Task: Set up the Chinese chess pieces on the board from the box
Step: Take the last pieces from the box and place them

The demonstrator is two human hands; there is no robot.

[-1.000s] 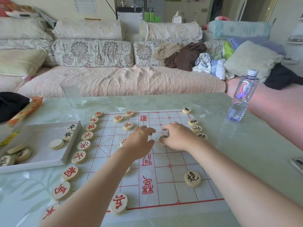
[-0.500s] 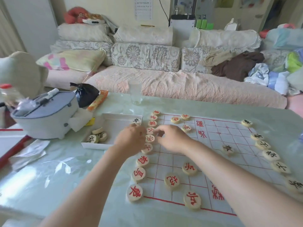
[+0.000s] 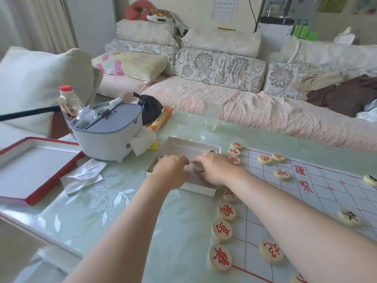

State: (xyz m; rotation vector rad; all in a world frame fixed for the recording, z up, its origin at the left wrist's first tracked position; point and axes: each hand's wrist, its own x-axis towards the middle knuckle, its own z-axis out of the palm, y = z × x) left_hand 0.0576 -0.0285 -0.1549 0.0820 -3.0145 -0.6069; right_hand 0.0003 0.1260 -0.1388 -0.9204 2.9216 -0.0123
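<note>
Moving left hand (image 3: 171,173) and right hand (image 3: 215,170) off the board (image 3: 326,193) and into the box (image 3: 201,189).
Half a second ago I had both hands at the red row (image 3: 226,211) on the board's near edge. Now they sit inside the box, just left of the board on the table (image 3: 142,211). Fingers curl down over the loose pieces (image 3: 197,168) between them, and I can't tell if either grip has closed on one. Red looks mostly laid, so I judge this a refill grab.

The box (image 3: 201,189) lies on the table (image 3: 114,217) between the lid (image 3: 30,170) and the board (image 3: 326,190).
</note>
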